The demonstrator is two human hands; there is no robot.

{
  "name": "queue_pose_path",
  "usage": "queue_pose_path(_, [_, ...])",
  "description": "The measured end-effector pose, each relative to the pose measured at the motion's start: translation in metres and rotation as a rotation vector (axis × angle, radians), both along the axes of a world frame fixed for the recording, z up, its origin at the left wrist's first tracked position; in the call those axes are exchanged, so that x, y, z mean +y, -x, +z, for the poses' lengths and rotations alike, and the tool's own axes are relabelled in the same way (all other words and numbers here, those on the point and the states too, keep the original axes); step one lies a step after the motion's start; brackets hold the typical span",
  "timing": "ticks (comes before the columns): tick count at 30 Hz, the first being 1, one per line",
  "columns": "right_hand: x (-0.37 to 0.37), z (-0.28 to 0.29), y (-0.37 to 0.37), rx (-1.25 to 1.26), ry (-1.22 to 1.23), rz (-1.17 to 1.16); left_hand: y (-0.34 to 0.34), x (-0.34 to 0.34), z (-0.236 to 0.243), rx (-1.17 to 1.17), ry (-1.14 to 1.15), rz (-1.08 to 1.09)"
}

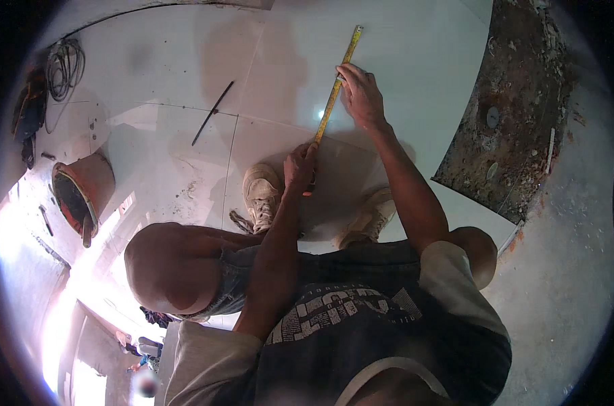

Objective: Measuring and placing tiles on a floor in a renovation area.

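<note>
White floor tile [402, 74]: yellow tape measure [335, 91] pinned flat under left hand [300, 166] and right hand [361, 95] grips.

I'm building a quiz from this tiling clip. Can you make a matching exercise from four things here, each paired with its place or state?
Things:
1. left hand
2. right hand
3. bucket
4. cable coil

Places or states:
A. on the yellow tape measure, farther from the body
B. upper left, on the floor
C. at the tape's near end, by the shoes
D. lying on its side, at the left

Pairs: 1-C, 2-A, 3-D, 4-B
</note>
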State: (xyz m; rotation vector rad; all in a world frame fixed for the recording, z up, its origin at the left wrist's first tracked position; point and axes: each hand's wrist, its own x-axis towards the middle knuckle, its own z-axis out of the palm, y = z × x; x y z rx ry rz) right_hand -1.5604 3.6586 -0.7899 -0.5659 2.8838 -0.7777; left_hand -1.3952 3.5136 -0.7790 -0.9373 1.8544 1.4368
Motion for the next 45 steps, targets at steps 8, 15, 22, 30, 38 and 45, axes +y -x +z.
queue_pose_path(8, [0.0, 0.001, 0.002, 0.021, 0.017, 0.013, -0.002, 0.003, -0.009, 0.054, -0.009, 0.076])
queue_pose_path(15, [0.001, -0.002, 0.002, -0.001, -0.015, -0.006, 0.001, 0.002, 0.001, 0.043, -0.003, 0.036])
queue_pose_path(22, [0.001, -0.002, 0.001, 0.084, 0.004, 0.012, 0.0, 0.001, -0.006, -0.004, -0.001, -0.024])
queue_pose_path(30, [0.001, 0.001, 0.001, 0.002, -0.024, -0.015, -0.001, 0.003, -0.004, 0.048, 0.028, 0.007])
queue_pose_path(38, [0.024, -0.006, 0.034, 0.113, 0.304, -0.207, -0.001, 0.003, -0.009, 0.043, 0.036, -0.019])
queue_pose_path(45, [0.063, 0.017, 0.119, 0.037, -0.055, -0.211, -0.002, 0.004, -0.008, 0.011, 0.036, -0.025])
